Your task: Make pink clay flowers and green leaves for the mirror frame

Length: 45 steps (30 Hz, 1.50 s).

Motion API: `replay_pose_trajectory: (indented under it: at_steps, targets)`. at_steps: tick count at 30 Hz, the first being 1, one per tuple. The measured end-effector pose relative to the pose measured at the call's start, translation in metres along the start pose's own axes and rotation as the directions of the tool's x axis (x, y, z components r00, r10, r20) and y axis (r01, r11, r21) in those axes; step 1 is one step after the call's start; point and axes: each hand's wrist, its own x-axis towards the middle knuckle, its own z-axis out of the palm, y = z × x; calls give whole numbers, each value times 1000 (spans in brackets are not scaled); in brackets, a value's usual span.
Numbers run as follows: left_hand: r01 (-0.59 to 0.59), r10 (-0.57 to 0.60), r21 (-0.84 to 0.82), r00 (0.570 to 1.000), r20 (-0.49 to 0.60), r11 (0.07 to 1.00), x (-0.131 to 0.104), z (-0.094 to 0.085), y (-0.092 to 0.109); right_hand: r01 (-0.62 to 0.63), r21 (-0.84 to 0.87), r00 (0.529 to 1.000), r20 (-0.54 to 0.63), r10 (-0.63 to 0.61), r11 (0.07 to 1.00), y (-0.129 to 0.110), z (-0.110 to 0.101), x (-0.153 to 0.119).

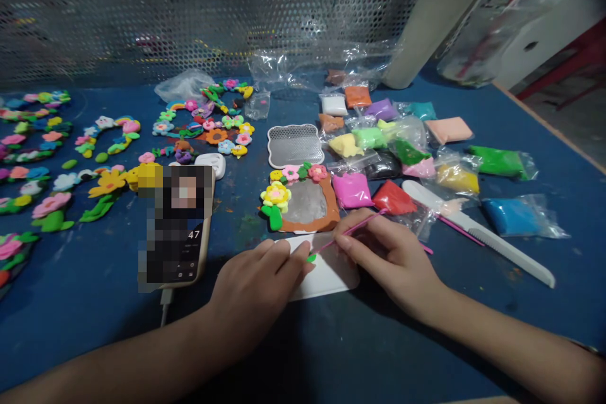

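On a white board (338,274) near the table's front, a small green piece of clay (311,258) lies at the fingertips of my left hand (265,278), whose fingers are pressed together around it. My right hand (392,262) pinches a thin pink tool (362,224), its tip slanting down toward the green piece. Just behind the board stands a mirror (305,204) with a brown clay frame, decorated with a yellow flower (276,196), pink flowers (290,173) and green leaves (273,217). Behind that is a plain white-rimmed mirror (296,146).
Bags of coloured clay (369,137) spread over the right side of the blue table (473,334). A white serrated knife (502,246) lies beside them. On the left are a phone (202,243) with a cable and several flower-decorated frames (108,136). A large bottle (421,25) stands behind.
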Motion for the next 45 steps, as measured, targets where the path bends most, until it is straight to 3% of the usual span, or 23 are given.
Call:
replay_pose_trajectory:
  at_steps: [3, 7, 10, 34, 40, 45]
  targets:
    - [5, -5, -5, 1000, -16, 1000, 0, -1, 1, 38, -35, 998, -54, -40, 999, 0, 1, -4]
    - [4, -3, 14, 1000, -27, 1000, -2, 0, 1, 122, -109, 993, 14, -121, 987, -1, 3, -7]
    - [2, -1, 30, 1000, -23, 1000, -3, 0, 1, 128, -133, 991, 59, -121, 983, 0, 3, -9]
    - [-3, 6, 48, 998, -62, 999, -2, 2, -1, 211, -146, 977, 51, -206, 967, 2, 4, -10]
    - [-13, 16, 40, 996, -85, 999, -1, 2, -1, 249, -164, 963, -67, -263, 955, 1, 3, -12]
    - [-2, 6, 44, 996, -85, 999, -3, 2, 0, 248, -146, 969, 21, -247, 958, 0, 5, -13]
